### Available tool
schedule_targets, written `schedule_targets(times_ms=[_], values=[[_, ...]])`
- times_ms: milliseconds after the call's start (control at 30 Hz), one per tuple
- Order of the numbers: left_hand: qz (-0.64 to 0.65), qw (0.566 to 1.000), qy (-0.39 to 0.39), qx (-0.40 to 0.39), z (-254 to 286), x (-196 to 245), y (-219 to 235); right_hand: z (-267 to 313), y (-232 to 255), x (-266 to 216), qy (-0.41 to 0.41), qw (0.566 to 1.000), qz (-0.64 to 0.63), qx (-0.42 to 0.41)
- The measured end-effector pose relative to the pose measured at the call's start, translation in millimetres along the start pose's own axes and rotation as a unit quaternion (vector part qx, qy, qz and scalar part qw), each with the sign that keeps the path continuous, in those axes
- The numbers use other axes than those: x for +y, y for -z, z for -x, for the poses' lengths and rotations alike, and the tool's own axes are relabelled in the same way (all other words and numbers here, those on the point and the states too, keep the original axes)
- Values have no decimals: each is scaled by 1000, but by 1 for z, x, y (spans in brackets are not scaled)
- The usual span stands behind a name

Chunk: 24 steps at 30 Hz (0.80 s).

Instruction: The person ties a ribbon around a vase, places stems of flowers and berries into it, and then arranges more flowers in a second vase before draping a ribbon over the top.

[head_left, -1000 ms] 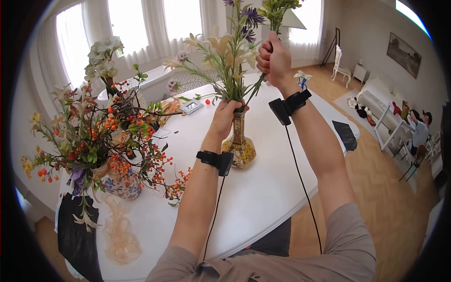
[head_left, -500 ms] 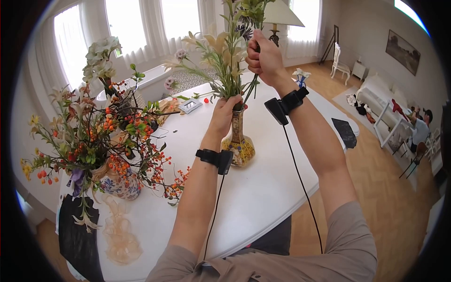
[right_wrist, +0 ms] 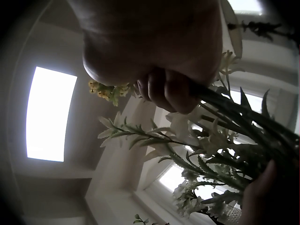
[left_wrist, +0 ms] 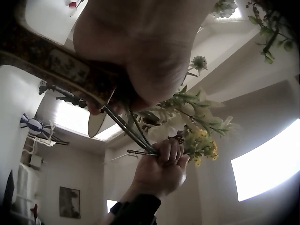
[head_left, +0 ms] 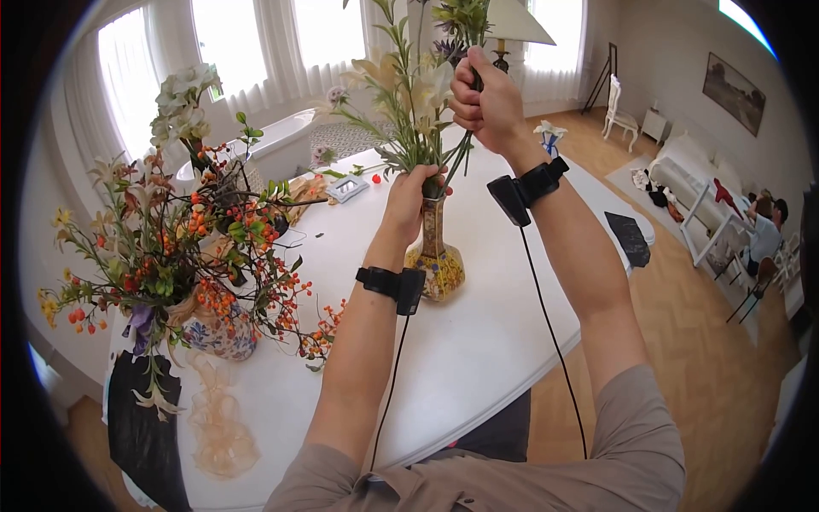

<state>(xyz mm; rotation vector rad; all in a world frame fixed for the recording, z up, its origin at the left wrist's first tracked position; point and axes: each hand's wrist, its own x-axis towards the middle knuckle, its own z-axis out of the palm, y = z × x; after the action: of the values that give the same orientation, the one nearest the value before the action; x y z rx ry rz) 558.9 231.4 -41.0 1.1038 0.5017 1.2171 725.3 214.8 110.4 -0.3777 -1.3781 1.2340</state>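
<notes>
A patterned yellow vase (head_left: 438,271) with a narrow neck stands on the white table, holding pale lilies (head_left: 391,78) and green stems. At its mouth, my left hand (head_left: 408,203) grips the neck and stem bases, thumb across the top. Higher and to the right, my right hand (head_left: 488,101) is curled round a bundle of green stems, whose lower ends slant down to the vase mouth. In the left wrist view the right hand (left_wrist: 161,171) clasps those stems below yellow blossoms (left_wrist: 200,144). In the right wrist view its curled fingers (right_wrist: 168,89) hold the dark stems.
On the left stands a blue-and-white pot (head_left: 223,334) with berry branches and flowers. Beige ribbon (head_left: 220,427) and black sheet (head_left: 147,427) lie in front of it. A small frame (head_left: 347,188) lies behind the vase. A lamp (head_left: 516,24) is beyond; people sit far right.
My right hand has shifted left and slightly up with its stems, bringing them closer to the lilies. The left hand stays at the vase neck.
</notes>
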Motion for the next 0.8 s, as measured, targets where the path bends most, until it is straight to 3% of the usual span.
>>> schedule_targets(times_ms=[300, 500, 800], values=[[-18, 1000, -5, 2, -1, -1, 0, 1, -5, -3, 31, 999, 5, -9], [-29, 999, -8, 21, 4, 2, -5, -2, -10, 20, 34, 998, 19, 41], [-12, 1000, -13, -7, 2, -3, 2, -3, -31, 50, 175, 971, 91, 136]])
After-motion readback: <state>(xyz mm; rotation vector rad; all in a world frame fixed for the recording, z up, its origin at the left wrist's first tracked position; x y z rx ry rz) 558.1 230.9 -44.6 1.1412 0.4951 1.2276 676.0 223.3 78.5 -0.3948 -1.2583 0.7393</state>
